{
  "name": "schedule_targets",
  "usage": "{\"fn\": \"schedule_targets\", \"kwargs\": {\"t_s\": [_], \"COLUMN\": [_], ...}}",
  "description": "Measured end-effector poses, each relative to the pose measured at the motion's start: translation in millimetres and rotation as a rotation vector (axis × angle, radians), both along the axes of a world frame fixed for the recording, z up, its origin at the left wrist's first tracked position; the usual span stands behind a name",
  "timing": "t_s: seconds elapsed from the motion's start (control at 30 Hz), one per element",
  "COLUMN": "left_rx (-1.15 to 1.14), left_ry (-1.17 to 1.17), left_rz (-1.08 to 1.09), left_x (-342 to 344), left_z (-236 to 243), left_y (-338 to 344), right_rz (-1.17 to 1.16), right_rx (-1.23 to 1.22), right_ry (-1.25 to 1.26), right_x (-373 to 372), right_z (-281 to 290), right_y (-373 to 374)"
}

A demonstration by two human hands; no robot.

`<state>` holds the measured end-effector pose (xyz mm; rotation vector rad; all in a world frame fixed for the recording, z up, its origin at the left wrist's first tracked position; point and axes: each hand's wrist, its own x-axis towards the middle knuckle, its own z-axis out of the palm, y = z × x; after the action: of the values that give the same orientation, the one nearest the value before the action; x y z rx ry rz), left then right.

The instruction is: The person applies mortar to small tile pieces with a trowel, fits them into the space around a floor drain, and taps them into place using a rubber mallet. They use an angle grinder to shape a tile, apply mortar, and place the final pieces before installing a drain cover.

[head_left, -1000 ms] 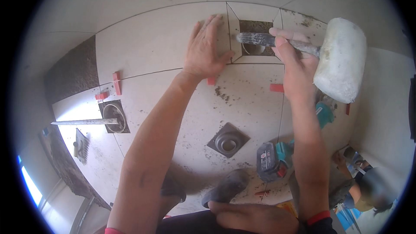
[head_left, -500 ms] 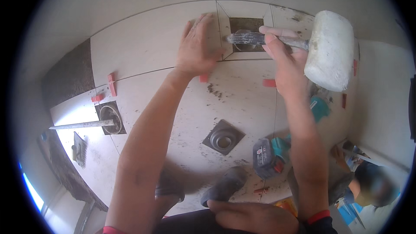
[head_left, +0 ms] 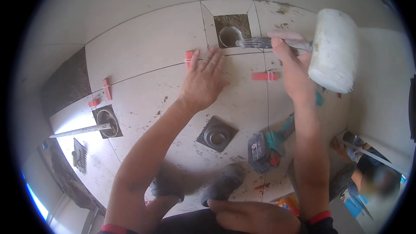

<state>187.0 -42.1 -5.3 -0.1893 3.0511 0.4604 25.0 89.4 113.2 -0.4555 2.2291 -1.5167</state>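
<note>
My left hand [head_left: 204, 80] lies with fingers stretched on the pale floor tile [head_left: 169, 89], its fingertips at the seam beside a red tile-levelling wedge [head_left: 189, 59]. In my right hand [head_left: 295, 67] is a mallet [head_left: 334, 51], gripped by its dark handle, its large white head raised to the right. The handle's end overlaps the square opening [head_left: 242, 21], where a round pipe mouth [head_left: 229, 37] shows. Below the mallet, another red wedge [head_left: 265, 76] sits across a seam. A grey square floor drain [head_left: 217, 133] lies loose between my forearms.
A teal cordless tool [head_left: 274, 145] with a black battery lies by my right forearm. At left are a pipe opening [head_left: 107, 121] with a metal bar [head_left: 80, 131] across it, a notched trowel [head_left: 79, 155] and a bare dark patch [head_left: 67, 80]. Another person [head_left: 379, 175] is at lower right.
My left hand has come back from the far tile onto the nearer one, uncovering the red wedge. The mallet has shifted right relative to the opening, revealing the pipe mouth.
</note>
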Motion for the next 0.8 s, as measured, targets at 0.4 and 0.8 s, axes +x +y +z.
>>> {"fn": "schedule_targets", "kwargs": {"t_s": [0.4, 0.8], "left_rx": [0.106, 0.051], "left_ry": [0.038, 0.053], "left_rz": [0.079, -0.06], "left_x": [4.7, 28.3], "left_z": [-3.4, 1.8], "left_y": [6.9, 18.9], "right_rz": [0.16, 0.156], "right_rx": [0.047, 0.072], "right_ry": [0.06, 0.151], "right_x": [10.8, 10.9], "right_z": [-0.5, 14.4], "right_y": [-14.9, 12.6]}}
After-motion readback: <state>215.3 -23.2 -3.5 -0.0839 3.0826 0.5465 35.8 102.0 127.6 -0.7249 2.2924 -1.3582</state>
